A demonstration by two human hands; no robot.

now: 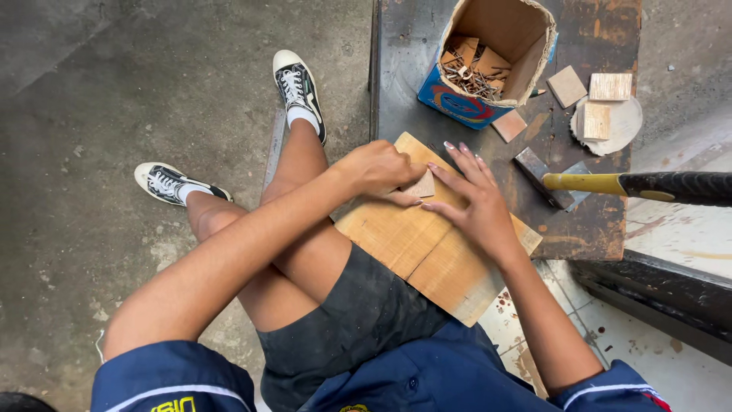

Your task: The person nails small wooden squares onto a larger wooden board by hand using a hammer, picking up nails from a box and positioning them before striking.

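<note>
A pale rectangular wooden board (427,244) is resting across the person's lap and the dark scuffed tabletop (602,221). The left hand (377,168), fingers curled, is pinching a small tan wooden square (422,185) against it; the right hand (473,200) is lying open, fingertips touching the square. Beyond, a yellow-handled hammer (610,185) and an open cardboard box of nails (492,57) are lying.

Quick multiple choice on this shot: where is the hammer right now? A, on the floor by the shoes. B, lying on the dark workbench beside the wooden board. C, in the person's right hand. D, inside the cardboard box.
B: the hammer lies on the dark workbench, its head just right of the wooden board; both the left hand and right hand are on a small wood piece instead.
</note>
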